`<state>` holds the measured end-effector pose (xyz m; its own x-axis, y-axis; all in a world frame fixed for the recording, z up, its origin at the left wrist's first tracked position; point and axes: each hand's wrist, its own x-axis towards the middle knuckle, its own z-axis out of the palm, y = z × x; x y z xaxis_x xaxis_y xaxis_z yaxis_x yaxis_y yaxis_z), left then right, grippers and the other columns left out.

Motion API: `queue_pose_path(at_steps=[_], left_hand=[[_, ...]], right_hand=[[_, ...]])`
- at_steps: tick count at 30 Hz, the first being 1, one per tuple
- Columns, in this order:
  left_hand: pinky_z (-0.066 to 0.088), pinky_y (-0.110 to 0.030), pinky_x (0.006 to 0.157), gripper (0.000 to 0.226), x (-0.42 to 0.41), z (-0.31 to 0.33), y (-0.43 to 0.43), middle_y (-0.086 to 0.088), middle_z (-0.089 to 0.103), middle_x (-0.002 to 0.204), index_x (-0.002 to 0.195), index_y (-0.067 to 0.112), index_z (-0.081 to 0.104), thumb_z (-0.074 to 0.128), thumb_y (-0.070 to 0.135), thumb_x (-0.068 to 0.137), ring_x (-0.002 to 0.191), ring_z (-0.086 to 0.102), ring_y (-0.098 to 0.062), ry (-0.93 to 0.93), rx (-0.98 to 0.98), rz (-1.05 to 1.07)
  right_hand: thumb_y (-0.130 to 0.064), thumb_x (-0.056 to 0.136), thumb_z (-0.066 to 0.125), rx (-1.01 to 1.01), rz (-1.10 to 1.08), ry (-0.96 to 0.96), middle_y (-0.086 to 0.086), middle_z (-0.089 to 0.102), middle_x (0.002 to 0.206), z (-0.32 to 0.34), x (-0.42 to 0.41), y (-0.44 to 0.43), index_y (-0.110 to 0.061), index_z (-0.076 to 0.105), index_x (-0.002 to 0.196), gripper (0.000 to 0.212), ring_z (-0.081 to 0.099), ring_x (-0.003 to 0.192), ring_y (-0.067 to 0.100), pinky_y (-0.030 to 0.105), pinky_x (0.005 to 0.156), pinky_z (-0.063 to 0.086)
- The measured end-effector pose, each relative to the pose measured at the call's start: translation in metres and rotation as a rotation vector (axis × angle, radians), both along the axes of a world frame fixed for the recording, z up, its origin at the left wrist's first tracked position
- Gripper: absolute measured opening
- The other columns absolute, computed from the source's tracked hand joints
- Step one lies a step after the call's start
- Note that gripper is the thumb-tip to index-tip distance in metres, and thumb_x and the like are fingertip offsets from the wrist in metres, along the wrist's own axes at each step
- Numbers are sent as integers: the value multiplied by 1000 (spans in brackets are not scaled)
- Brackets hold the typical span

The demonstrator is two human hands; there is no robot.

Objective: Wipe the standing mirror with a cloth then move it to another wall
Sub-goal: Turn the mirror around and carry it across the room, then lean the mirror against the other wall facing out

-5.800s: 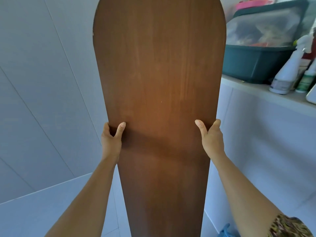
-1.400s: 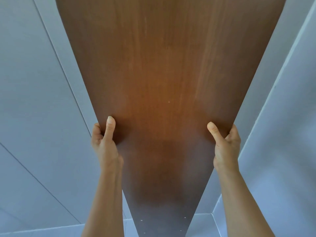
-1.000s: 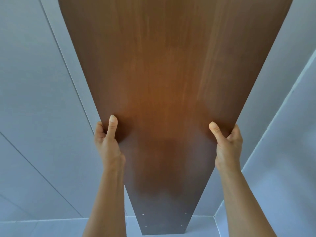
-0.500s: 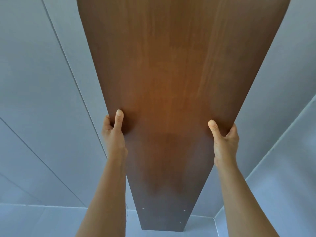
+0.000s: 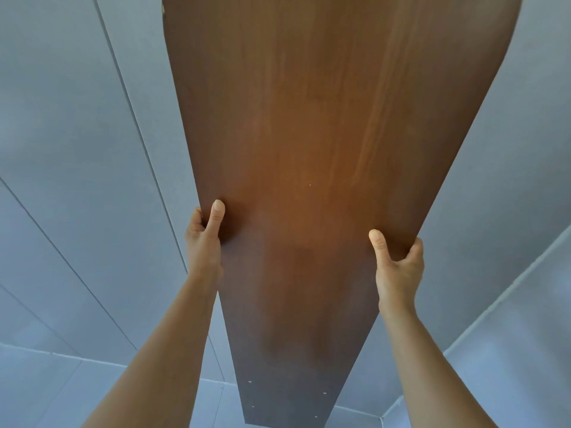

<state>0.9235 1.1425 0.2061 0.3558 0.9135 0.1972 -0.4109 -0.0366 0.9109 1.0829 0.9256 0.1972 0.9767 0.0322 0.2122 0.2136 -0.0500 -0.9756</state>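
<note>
The standing mirror fills the middle of the head view with its brown wooden back toward me; the glass side is hidden. It stands upright, its bottom edge low near the floor. My left hand grips its left edge, thumb flat on the wood. My right hand grips the right edge the same way, a little lower. No cloth is in view.
Pale grey tiled walls rise on the left and right behind the mirror and meet in a corner. Pale floor tiles show at the bottom around the mirror's foot.
The mirror has shifted right and toward the wall corner, still held in both hands. My left hand sits higher than half a second ago and the shelf with bottles is out of view.
</note>
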Motion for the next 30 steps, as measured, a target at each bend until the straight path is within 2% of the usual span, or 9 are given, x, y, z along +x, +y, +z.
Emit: queue_pose_path(at_steps=[4,8,12,15,18,20,22,26,30], left_hand=[[42,-47,111,22,-11,4,-5,5,70,116,103,30,71,67,46,88,117,62,-16,35,-13,-56],[47,-49,105,15,-26,4,-11,-2,71,113,104,20,69,65,31,95,111,65,-20,46,-24,-96],[51,-51,99,24,-49,2,-13,-7,73,106,99,12,67,69,34,90,104,68,-25,150,42,-99],[55,-44,92,15,-61,1,-15,-4,74,97,93,18,68,71,33,89,101,68,-28,250,119,-85],[49,-21,76,26,-80,6,-25,1,69,96,99,17,67,73,39,86,89,65,-12,350,188,-63],[39,-14,68,32,-95,10,-31,4,66,97,103,13,66,73,39,84,86,60,-8,399,207,-42],[40,-18,69,27,-98,10,-36,6,66,93,96,16,66,76,38,82,87,61,-12,411,203,-52],[48,-39,92,23,-109,11,-43,10,70,84,83,22,68,81,39,76,87,65,-11,437,206,-79],[45,-46,93,26,-120,16,-61,14,65,69,67,25,63,85,37,70,76,62,-13,456,205,-137]], right_hand=[[-67,58,77,-107,-218,-45,5,62,106,8,-8,-2,-13,52,106,77,62,96,26,46,85,55],[-47,68,80,-248,-303,-196,18,50,124,29,-41,7,-9,49,120,72,53,109,32,51,84,54],[-49,79,69,-402,-118,-178,22,23,155,34,-94,26,-8,32,143,84,28,141,37,47,108,37],[-64,77,61,-440,152,-83,15,-3,162,44,-133,44,-15,6,153,106,11,149,34,46,115,27],[-73,67,63,-449,327,-49,16,-16,160,69,-174,67,-18,-10,152,125,-2,149,35,48,117,23],[-73,64,67,-448,384,-32,19,-23,157,90,-200,80,-16,-17,151,134,-13,148,35,49,117,21],[-71,63,70,-450,400,4,24,-26,155,105,-209,88,-8,-21,148,140,-20,146,37,50,117,18],[-73,59,71,-528,353,66,28,-28,152,117,-222,88,0,-28,144,150,-22,144,40,49,115,24],[-76,54,72,-547,293,81,25,-28,154,118,-229,81,0,-30,143,155,-23,145,37,47,112,30]])
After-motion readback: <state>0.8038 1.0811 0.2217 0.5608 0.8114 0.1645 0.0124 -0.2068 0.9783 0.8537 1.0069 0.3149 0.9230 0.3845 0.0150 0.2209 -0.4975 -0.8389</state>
